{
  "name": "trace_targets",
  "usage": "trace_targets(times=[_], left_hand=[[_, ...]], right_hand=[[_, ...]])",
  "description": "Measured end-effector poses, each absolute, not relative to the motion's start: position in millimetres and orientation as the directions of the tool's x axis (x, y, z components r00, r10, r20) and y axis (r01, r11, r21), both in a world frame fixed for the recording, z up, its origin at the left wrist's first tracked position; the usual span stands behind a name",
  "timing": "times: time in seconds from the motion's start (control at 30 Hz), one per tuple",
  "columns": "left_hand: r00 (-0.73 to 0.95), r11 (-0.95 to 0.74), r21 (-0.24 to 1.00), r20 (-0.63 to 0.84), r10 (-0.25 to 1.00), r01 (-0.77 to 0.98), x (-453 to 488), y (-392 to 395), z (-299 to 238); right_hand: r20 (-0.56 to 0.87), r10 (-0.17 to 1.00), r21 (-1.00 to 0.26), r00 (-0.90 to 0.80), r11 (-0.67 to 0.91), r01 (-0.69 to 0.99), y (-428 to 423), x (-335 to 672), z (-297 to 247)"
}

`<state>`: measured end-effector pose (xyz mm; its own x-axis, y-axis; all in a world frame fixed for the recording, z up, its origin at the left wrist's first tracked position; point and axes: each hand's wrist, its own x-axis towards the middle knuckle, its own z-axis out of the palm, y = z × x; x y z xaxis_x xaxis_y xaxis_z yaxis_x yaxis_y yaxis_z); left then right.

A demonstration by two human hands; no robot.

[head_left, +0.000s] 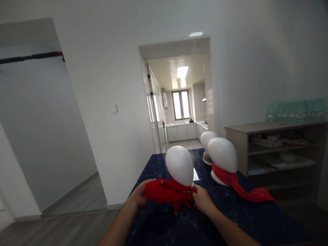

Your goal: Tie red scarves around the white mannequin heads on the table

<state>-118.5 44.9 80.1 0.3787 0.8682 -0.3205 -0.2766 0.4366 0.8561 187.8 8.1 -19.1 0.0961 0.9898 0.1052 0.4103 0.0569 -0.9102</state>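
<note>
A white mannequin head (179,164) stands on the dark blue table, with a red scarf (164,191) around its neck. My left hand (141,193) grips the scarf's bunched left side, thumb on top. On the other side, my right hand (201,199) pinches the scarf close to the neck; its fingertips are partly hidden. Loose red ends hang below the neck, between my hands. To the right, a second mannequin head (223,155) wears another red scarf (241,186), whose tail trails over the table.
Behind stands a third white mannequin head (207,140) with something greyish-brown at its neck. The dark blue marbled table (176,229) reaches toward a doorway into a kitchen. At right, a wooden shelf unit (235,143) carries wrapped water bottles (298,111).
</note>
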Motion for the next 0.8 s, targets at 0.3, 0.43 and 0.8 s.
trace_targets(times=[0.3,0.43,0.8], left_hand=[[0.466,0.214,0.665,0.227,0.855,-0.716,-112.1,8.9,68.7],[0.469,0.311,0.564,0.158,0.869,-0.765,-110.1,-0.6,89.5],[0.401,0.2,0.806,0.051,0.915,-0.557,-33.3,-97.6,9.5]], right_hand=[[0.17,0.985,-0.879,0.035,0.136,0.457,2.8,189.1,-14.0],[0.177,0.984,-0.883,0.017,0.151,0.444,0.9,187.6,-12.1],[0.104,0.957,-0.976,0.269,0.045,0.215,6.3,196.0,-31.5]])
